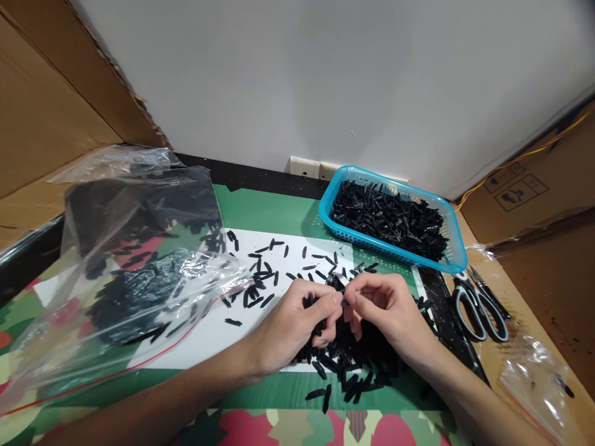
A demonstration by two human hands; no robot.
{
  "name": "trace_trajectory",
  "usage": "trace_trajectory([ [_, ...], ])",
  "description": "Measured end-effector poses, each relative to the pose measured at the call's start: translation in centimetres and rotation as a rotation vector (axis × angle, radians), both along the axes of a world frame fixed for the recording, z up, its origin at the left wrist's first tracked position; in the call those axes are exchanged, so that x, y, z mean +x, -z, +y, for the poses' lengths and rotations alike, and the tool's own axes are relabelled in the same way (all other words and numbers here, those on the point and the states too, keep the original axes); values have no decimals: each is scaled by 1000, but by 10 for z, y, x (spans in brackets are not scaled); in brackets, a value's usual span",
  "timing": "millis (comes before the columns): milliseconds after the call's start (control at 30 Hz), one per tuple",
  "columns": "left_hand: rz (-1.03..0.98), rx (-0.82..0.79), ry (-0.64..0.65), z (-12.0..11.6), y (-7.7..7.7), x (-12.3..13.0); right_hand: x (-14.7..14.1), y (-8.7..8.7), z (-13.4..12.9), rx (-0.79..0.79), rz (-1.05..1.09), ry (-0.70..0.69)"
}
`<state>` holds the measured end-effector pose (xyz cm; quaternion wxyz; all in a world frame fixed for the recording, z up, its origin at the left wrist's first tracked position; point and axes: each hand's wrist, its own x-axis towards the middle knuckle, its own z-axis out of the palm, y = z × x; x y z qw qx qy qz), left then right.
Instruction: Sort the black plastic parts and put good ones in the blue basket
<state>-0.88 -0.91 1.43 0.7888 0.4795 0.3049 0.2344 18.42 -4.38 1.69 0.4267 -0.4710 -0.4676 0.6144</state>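
Both hands meet above a heap of small black strips [367, 353] at the middle of the table. My left hand [309, 316] is closed around several black strips, with its thumb and forefinger pinched together at the front. Touching those fingertips, my right hand [379, 303] pinches a small black piece [344, 303], mostly hidden by the fingers. More black strips [260, 272] lie scattered on the white paper [195, 347] beyond and left of the hands.
A blue basket [395, 238] full of black strips stands at the back right. Scissors [478, 310] lie right of it, near a small clear bag [534, 378]. On the left rests a large zip bag [139, 297] with black strips. Cardboard [548, 248] and a wall [325, 80] border the table.
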Motion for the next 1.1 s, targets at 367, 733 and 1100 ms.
trace_trajectory([
  [367,10,-143,-56,2,-6,0,2,-2,-4,333,-255,35],
  [733,-35,-313,-45,-1,-13,0,65,-1,27,1035,-1375,648],
  [1100,79,-230,41,-3,-4,0,13,-5,-2,1067,-728,47],
])
